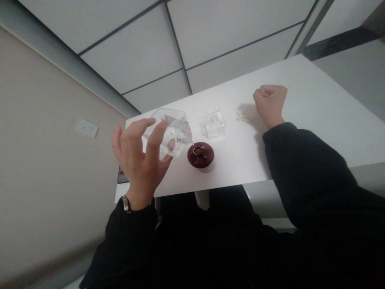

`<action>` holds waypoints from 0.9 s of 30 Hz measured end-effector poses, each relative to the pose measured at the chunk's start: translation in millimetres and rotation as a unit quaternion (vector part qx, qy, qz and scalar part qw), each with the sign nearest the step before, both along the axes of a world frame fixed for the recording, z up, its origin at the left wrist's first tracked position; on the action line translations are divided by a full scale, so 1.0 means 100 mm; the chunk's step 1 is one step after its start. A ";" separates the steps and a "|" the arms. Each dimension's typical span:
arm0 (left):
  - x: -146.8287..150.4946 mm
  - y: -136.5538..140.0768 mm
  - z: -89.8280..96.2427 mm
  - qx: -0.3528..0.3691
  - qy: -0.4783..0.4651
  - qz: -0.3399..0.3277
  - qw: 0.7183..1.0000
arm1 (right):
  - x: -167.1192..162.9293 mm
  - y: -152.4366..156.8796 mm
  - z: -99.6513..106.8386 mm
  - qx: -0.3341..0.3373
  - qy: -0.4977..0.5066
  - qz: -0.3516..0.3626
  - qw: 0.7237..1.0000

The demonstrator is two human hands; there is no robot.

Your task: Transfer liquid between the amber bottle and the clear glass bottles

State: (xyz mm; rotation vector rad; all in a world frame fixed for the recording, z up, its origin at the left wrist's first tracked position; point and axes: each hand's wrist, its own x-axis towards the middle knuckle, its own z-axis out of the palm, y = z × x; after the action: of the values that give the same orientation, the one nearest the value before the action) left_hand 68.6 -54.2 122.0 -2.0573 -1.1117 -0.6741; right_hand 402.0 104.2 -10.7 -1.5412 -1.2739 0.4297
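While the left hand (138,160) tilts the clear bottle (173,131)—fingers (155,138) hide part.

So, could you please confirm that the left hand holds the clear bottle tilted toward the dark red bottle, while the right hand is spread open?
Not quite: the head view shows the right hand curled into a fist, not spread open. The left hand does hold the clear bottle tilted toward the dark red bottle.

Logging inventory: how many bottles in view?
2: a clear bottle tilted in the left hand, and a dark red bottle upright on the table.
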 end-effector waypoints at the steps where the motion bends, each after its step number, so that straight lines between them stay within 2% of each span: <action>1: 0.00 0.00 0.00 0.000 0.001 -0.001 1.000 | 0.00 0.00 0.00 -0.001 0.000 -0.002 1.000; 9: -0.01 0.01 -0.02 -0.001 -0.035 -0.016 0.999 | 0.00 -0.01 0.02 -0.011 -0.007 -0.004 1.000; 15: 0.00 0.00 -0.02 -0.013 -0.039 -0.004 0.999 | -0.01 -0.02 0.05 -0.010 -0.009 -0.003 1.000; 22: -0.04 -0.01 -0.06 -0.123 -0.121 0.029 0.985 | -0.02 -0.02 0.04 -0.006 -0.003 -0.008 1.000; 27: -0.05 -0.01 -0.06 -0.109 -0.095 0.031 0.989 | -0.02 -0.03 0.06 -0.003 -0.003 -0.004 1.000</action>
State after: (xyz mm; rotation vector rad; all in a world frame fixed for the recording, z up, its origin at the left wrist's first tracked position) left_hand 63.9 -55.1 116.3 -2.1637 -1.4057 -0.7587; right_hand 400.1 101.2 -5.0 -1.5540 -1.2720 0.4249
